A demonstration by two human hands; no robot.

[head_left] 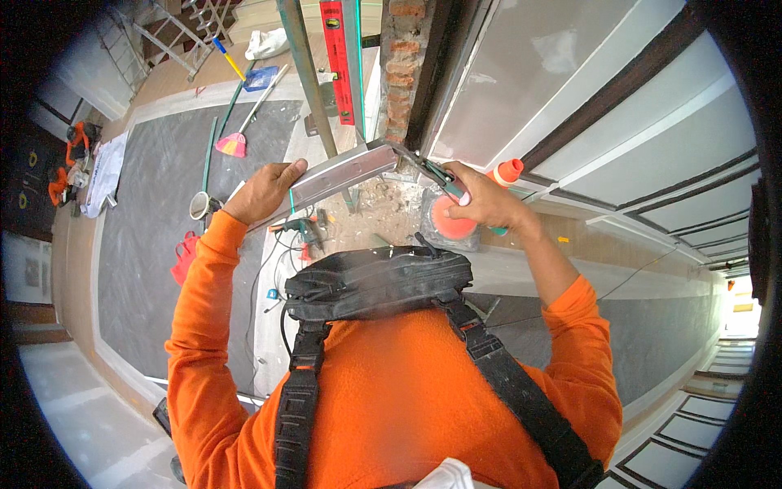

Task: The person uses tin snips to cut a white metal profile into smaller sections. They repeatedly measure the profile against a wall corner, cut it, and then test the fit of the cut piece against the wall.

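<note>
My left hand (267, 191) is closed round one end of a silvery metal channel (342, 174), thumb on top. The channel slants up to the right in front of me. My right hand (482, 200) grips dark green-handled snips (432, 169), whose jaws meet the channel's far right end. Whether the jaws are closed through the metal, I cannot tell. A red spirit level (337, 65) stands upright beyond the channel, beside a bright green line. Under my right hand is a round orange object (453, 218) on a grey base, partly hidden.
An exposed brick edge (401, 73) and wall panels (554, 57) rise ahead and right. A power drill (308, 235) with cables lies on the floor. An orange cone-shaped thing (507, 171), a pink broom (232, 145), a blue dustpan (261, 79) and ladders (175, 41) stand or lie around.
</note>
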